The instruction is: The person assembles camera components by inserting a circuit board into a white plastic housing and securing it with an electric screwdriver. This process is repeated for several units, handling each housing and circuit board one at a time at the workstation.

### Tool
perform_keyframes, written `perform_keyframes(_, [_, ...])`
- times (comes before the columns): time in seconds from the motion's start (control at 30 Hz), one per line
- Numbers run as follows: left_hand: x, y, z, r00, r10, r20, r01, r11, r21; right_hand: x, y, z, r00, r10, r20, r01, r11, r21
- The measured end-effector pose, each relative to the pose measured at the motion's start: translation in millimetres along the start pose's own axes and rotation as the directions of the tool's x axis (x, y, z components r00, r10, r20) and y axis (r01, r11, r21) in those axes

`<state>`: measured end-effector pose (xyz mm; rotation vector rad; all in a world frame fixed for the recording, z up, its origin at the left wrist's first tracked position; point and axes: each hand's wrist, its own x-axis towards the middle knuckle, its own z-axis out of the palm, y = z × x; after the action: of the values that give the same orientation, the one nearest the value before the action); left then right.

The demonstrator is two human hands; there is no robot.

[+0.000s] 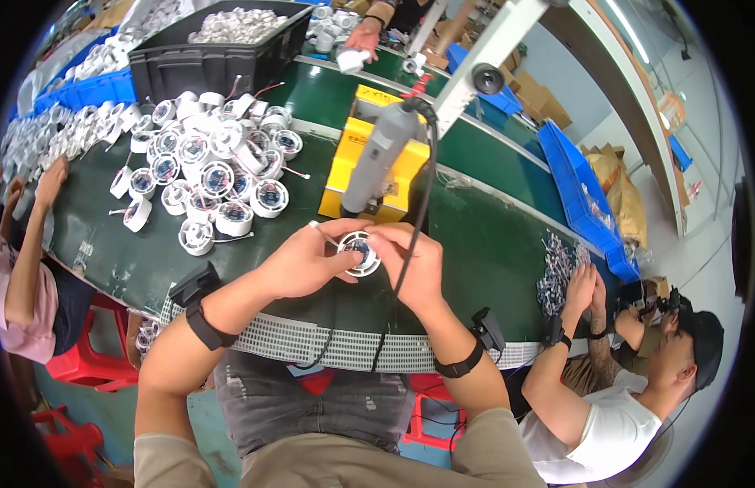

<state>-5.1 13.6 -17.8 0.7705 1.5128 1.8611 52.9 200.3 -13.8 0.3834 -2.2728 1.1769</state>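
Note:
Between my two hands is a round white housing (350, 241) with a circuit board inside, held near the table's front edge. My left hand (311, 259) grips it from the left, the thumb pressed over the board. From the right, my right hand (410, 259) pinches its rim with closed fingers. Just beyond my hands hangs a grey electric screwdriver (380, 150) on a red coiled cord, its tip pointing down by a yellow fixture (335, 177). A heap of similar white housings (202, 159), several with boards and wires showing, lies to the left.
A black crate (186, 61) of small white parts stands behind the heap. Blue trays (585, 203) line the right. One co-worker's hands (585, 289) handle small wired parts; other people's hands are at the left (52, 180) and far side (363, 37). A black cable (422, 191) crosses near my right hand.

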Motion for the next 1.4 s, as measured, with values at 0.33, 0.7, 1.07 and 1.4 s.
perform_keyframes(0.33, [9.5, -3.7, -27.5, 0.909, -0.317, -0.270, 0.327, 0.945, -0.009, 57.5, -7.5, 44.4, 0.975, 0.191, -0.109, -0.151, 0.941, 0.303])
perform_keyframes(0.7, [10.7, -3.0, -31.5, 0.886, -0.384, -0.259, 0.380, 0.923, -0.068, 103.0, -13.6, 39.9, 0.856, 0.136, -0.499, 0.122, 0.885, 0.449])
perform_keyframes(1.07, [11.4, -4.2, -30.5, 0.888, -0.382, -0.256, 0.378, 0.924, -0.066, 105.1, -7.5, 43.7, 0.839, 0.110, -0.533, 0.138, 0.904, 0.404])
perform_keyframes(1.4, [10.4, -6.6, -32.9, 0.884, -0.394, -0.252, 0.381, 0.919, -0.097, 92.6, -14.3, 48.8, 0.877, 0.129, -0.462, 0.093, 0.899, 0.428])
